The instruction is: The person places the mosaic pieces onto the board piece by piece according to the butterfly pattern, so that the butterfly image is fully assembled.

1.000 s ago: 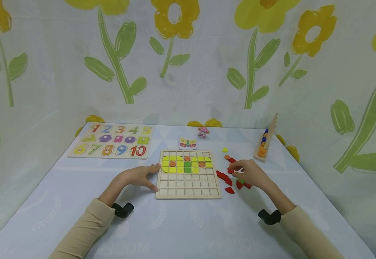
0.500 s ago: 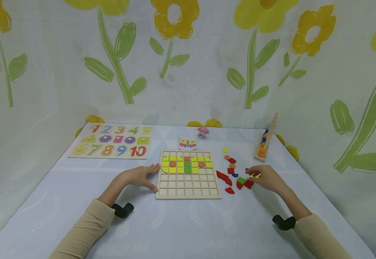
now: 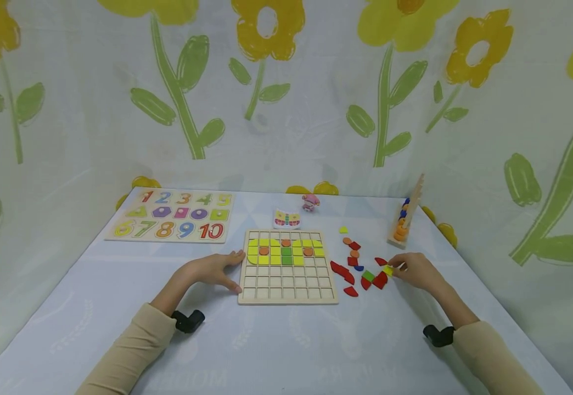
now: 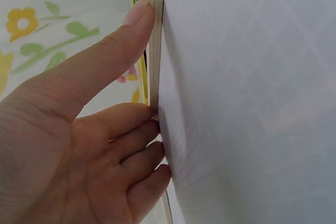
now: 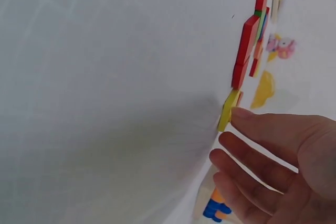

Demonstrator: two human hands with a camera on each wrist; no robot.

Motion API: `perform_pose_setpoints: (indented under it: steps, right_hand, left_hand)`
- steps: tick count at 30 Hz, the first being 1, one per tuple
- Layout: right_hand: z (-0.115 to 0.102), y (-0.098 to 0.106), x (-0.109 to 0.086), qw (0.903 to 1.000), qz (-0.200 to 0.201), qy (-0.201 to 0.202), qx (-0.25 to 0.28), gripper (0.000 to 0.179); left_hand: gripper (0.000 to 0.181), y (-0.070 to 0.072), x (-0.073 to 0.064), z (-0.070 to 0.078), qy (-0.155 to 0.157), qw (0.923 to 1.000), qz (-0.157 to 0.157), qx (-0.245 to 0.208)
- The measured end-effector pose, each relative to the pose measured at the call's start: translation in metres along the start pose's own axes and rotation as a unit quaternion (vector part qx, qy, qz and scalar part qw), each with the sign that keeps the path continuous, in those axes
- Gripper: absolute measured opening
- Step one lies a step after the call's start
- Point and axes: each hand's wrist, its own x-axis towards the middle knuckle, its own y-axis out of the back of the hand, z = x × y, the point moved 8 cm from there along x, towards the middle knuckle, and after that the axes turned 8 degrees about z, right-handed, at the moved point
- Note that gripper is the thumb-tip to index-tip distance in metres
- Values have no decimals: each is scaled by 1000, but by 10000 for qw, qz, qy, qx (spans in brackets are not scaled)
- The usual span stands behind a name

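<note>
A wooden grid board [image 3: 286, 301] lies mid-table, its upper rows partly filled with yellow, orange and green pieces. My left hand [image 3: 215, 270] rests at the board's left edge, thumb and fingers spread along its side. In the left wrist view, the thumb and fingertips of the left hand [image 4: 100, 114] meet the board's edge [image 4: 155, 51]. On the right, my right hand [image 3: 415, 270] pinches a small yellow piece [image 3: 388, 270] at the table surface. The right wrist view has the thumb against this yellow piece [image 5: 227, 109], beside red pieces [image 5: 247, 40].
Loose red pieces [image 3: 380, 280], a green square [image 3: 368, 276], a blue piece [image 3: 359, 268] and orange discs [image 3: 354, 254] lie right of the board. Behind stand a butterfly pattern card [image 3: 287, 219], a pink figurine [image 3: 310, 202], a number puzzle [image 3: 168, 216] and a bead rack [image 3: 405, 219].
My right hand has moved right and toward me with the yellow piece, uncovering red, orange and blue pieces. The left hand has stayed at the board's edge.
</note>
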Motion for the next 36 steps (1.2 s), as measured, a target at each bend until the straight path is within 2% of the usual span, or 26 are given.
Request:
perform_pose_setpoints:
  steps: [11,21,26,31,36]
  right_hand:
    - [-4,-3,6,9999,-92,22,76,20]
    - [-6,0,9,9999,-10,21,121,21]
    - [-9,2,9,9998,-13,62,189,15]
    - [-22,10,14,9987,331,253,291,8]
    - [-50,9,20,9957,577,476,549,10]
  left_hand:
    - [100,1,2,-1,25,10000,15,45]
    - [100,1,2,-2,35,10000,24,-25]
    - [100,1,0,-1,99,9999,23,-22]
    - [100,0,1,-2,155,9999,15,16]
    - [100,0,1,-2,116,9999,2,-12]
